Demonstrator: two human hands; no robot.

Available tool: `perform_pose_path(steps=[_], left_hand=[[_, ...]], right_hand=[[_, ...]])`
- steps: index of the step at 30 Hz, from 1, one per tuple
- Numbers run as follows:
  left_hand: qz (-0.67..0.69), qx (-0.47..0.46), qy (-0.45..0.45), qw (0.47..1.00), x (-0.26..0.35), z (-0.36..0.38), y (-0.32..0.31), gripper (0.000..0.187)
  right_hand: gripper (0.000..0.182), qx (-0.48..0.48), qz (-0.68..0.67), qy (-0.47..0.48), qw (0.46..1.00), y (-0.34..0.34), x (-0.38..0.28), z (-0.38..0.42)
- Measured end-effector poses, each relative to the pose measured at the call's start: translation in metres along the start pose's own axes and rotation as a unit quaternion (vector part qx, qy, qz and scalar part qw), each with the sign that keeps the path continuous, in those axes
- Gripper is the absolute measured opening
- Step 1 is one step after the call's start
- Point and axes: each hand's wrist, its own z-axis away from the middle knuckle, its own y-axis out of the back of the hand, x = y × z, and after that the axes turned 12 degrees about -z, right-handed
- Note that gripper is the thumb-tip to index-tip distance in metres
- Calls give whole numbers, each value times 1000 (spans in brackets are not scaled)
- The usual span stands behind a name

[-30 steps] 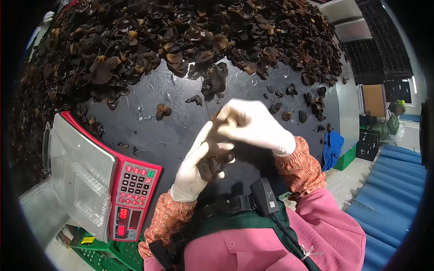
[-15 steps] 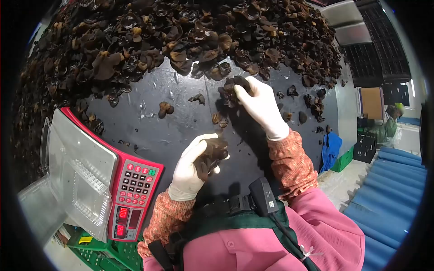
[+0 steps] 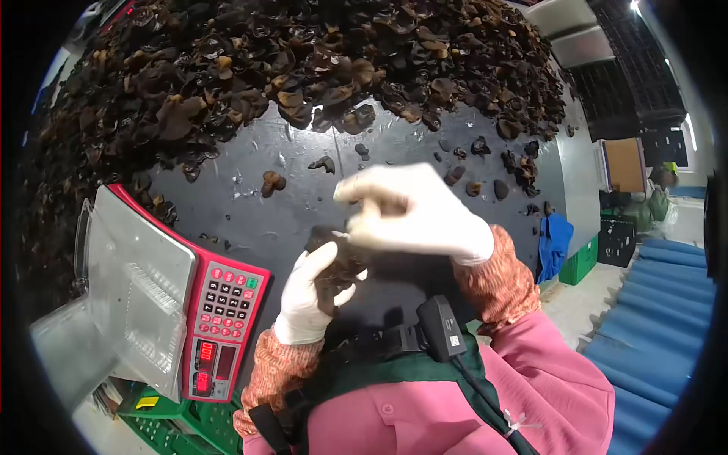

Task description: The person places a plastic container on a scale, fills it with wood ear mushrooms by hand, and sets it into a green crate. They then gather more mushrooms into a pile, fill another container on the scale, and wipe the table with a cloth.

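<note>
My left hand (image 3: pixel 307 296), in a white glove, is closed around a bunch of dark wood ear mushrooms (image 3: pixel 337 265) above the near part of the grey table (image 3: pixel 250 155). My right hand (image 3: pixel 417 212), gloved the same way, is beside the top of that bunch, its curled fingers blurred by motion. Whether anything is between them I cannot make out. Loose wood ears lie beyond the hands, among them a brown piece (image 3: pixel 271 183) and a small dark scrap (image 3: pixel 324 164).
A large heap of wood ears (image 3: pixel 326 53) covers the far side. To the left stands a red weighing scale (image 3: pixel 227 299) with clear plastic trays (image 3: pixel 148 326) on its platform. A blue cloth (image 3: pixel 555 243) hangs at the right edge, near a green crate (image 3: pixel 580 262).
My right hand has come back from the table's far part toward my left hand. The dark wood ears it held there are gone from that spot. My left hand keeps its bunch.
</note>
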Motion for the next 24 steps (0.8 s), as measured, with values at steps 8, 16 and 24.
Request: perform_pose_path(steps=[8, 16, 24], left_hand=[[12, -80, -187, 979, 44, 59, 8, 36], [-371, 434, -516, 639, 108, 173, 43, 33], [-713, 489, -277, 419, 116, 177, 77, 49]], right_hand=[[17, 220, 436, 256, 835, 23, 96, -111], [13, -100, 365, 79, 922, 37, 66, 23], [22, 188, 361, 186, 894, 28, 81, 7]])
